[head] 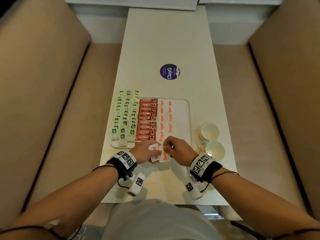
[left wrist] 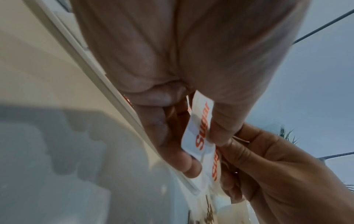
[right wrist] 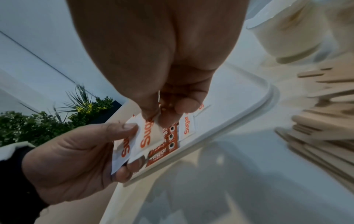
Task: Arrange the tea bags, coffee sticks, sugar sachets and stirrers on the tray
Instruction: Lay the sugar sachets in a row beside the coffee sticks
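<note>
My left hand (head: 152, 150) grips a small stack of white sugar sachets (head: 155, 153) just above the near edge of the white tray (head: 189, 118). My right hand (head: 166, 146) pinches the top of one sachet (right wrist: 147, 134) from that stack. In the left wrist view the held sachet (left wrist: 201, 130) sits between thumb and fingers. On the tray lie green-tagged tea bags (head: 124, 116) at the left, red coffee sticks (head: 147, 118) in a column, then sugar sachets (head: 166, 116) in two columns. Wooden stirrers (right wrist: 325, 121) lie on the table right of the tray.
Two pale cups (head: 209, 130) (head: 215, 150) stand on the table right of the tray. A round purple sticker (head: 169, 71) lies farther up the white table (head: 173, 40). Beige sofa seats flank the table. The tray's right strip (head: 181, 115) is bare.
</note>
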Demonstrator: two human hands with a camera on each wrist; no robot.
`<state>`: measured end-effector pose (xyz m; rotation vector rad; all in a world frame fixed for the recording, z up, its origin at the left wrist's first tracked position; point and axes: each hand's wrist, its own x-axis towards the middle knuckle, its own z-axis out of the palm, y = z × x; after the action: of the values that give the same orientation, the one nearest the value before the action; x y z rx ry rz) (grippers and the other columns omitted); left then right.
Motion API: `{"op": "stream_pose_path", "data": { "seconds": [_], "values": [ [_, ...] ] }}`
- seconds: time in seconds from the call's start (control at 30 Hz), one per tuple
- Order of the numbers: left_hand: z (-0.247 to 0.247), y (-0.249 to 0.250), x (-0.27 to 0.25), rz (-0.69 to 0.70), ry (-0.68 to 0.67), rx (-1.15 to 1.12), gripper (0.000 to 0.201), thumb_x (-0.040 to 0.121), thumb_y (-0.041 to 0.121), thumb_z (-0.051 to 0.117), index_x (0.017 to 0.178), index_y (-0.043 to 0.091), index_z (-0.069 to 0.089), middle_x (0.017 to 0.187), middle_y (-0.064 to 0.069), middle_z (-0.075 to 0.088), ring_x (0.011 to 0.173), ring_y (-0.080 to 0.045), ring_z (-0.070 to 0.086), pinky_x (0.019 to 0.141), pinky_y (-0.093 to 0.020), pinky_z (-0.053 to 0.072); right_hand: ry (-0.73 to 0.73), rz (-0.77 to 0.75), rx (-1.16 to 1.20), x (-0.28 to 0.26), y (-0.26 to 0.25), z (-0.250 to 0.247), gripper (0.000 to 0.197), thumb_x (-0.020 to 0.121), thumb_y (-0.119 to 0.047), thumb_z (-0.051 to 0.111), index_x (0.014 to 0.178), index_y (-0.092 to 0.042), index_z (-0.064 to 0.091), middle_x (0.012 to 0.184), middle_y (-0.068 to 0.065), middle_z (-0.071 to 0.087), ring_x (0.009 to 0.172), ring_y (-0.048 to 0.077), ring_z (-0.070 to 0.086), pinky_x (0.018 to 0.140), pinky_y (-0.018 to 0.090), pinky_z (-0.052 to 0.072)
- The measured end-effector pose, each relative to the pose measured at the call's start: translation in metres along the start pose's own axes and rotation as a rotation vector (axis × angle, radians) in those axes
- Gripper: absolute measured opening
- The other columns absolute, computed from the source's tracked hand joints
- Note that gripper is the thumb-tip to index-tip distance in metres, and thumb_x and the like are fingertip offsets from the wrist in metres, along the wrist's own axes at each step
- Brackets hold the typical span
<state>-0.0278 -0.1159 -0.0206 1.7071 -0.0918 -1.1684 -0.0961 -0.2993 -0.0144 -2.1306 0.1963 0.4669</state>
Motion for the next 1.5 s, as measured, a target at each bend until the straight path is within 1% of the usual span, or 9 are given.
{"op": "stream_pose_path", "data": {
  "seconds": [0.1,0.2,0.47,0.6,0.77,0.93,1.07,1.2,1.5],
  "values": [
    [-0.004,0.005,0.000,-0.001,0.016,-0.020,0.013,0.093,0.005,0.067,0.103,0.014,0.066,0.098,-0.012,0.073,0.073,-0.024,0.073,0.062,-0.034,0.061,0.039,0.014,0.047,0.006,-0.003,-0.002,0.008,0.103,-0.025,0.055,0.105,-0.019,0.059,0.086,-0.011,0.065,0.070,0.004,0.062,0.064,0.016,0.046],
    [-0.011,0.010,0.002,0.015,0.055,-0.043,0.015,0.094,0.005,0.066,0.108,0.011,0.068,0.100,-0.012,0.073,0.077,-0.027,0.073,0.064,-0.038,0.062,0.049,0.059,0.057,0.014,-0.001,-0.003,0.015,0.102,-0.034,0.057,0.109,-0.021,0.061,0.091,-0.008,0.070,0.074,0.005,0.065,0.067,0.019,0.048],
    [-0.023,0.018,0.012,0.012,0.087,-0.037,0.021,0.094,0.008,0.067,0.115,0.010,0.069,0.109,-0.010,0.074,0.091,-0.026,0.072,0.070,-0.040,0.062,-0.042,0.126,0.041,0.022,0.006,-0.008,0.025,0.101,-0.033,0.059,0.084,-0.017,0.068,0.079,-0.002,0.071,0.065,0.011,0.064,0.064,0.021,0.047],
    [-0.023,0.018,0.017,-0.010,0.108,0.025,0.010,0.095,0.007,0.064,0.103,0.012,0.068,0.105,-0.012,0.072,0.085,-0.026,0.071,0.064,-0.037,0.062,-0.031,0.151,0.019,0.028,0.011,-0.011,0.029,0.101,-0.032,0.057,0.085,-0.013,0.070,0.083,0.002,0.074,0.068,0.014,0.066,0.069,0.027,0.054],
    [-0.027,0.015,0.026,-0.021,0.163,0.206,0.008,0.092,0.011,0.067,0.098,0.016,0.070,0.107,-0.015,0.069,0.091,-0.032,0.070,0.071,-0.049,0.063,0.078,0.250,0.000,0.040,0.018,-0.018,0.028,0.102,-0.024,0.055,0.082,-0.008,0.067,0.081,-0.003,0.068,0.070,0.014,0.062,0.068,0.027,0.051],
    [-0.024,0.019,0.035,-0.010,0.128,0.510,0.015,0.091,0.023,0.069,0.105,0.021,0.071,0.111,-0.004,0.068,0.085,-0.019,0.069,0.062,-0.029,0.059,0.130,0.387,-0.072,0.059,0.030,-0.016,0.027,0.102,-0.027,0.055,0.081,-0.015,0.066,0.088,0.001,0.068,0.080,0.017,0.065,0.069,0.027,0.047],
    [-0.018,0.020,0.041,-0.099,0.069,0.551,0.017,0.095,0.018,0.063,0.110,0.013,0.069,0.119,-0.008,0.062,0.073,-0.023,0.070,0.052,-0.029,0.059,0.107,0.457,-0.114,0.066,0.032,-0.012,0.026,0.102,-0.028,0.055,0.095,-0.009,0.072,0.087,0.000,0.068,0.074,0.013,0.065,0.063,0.023,0.049],
    [-0.013,0.021,0.044,-0.128,0.034,0.600,0.022,0.097,0.014,0.060,0.118,0.013,0.066,0.126,-0.008,0.055,0.077,-0.025,0.069,0.051,-0.027,0.059,0.121,0.478,-0.180,0.070,0.035,-0.010,0.025,0.101,-0.029,0.057,0.092,-0.011,0.072,0.081,-0.001,0.068,0.069,0.013,0.065,0.064,0.027,0.054],
    [-0.012,0.020,0.050,-0.132,0.042,0.608,0.029,0.097,0.015,0.059,0.126,0.019,0.061,0.135,-0.009,0.055,0.063,-0.015,0.064,0.046,-0.021,0.051,0.141,0.484,-0.239,0.071,0.035,-0.010,0.025,0.101,-0.030,0.056,0.084,-0.016,0.066,0.072,-0.007,0.061,0.063,0.008,0.060,0.054,0.024,0.045]
  ]
}}
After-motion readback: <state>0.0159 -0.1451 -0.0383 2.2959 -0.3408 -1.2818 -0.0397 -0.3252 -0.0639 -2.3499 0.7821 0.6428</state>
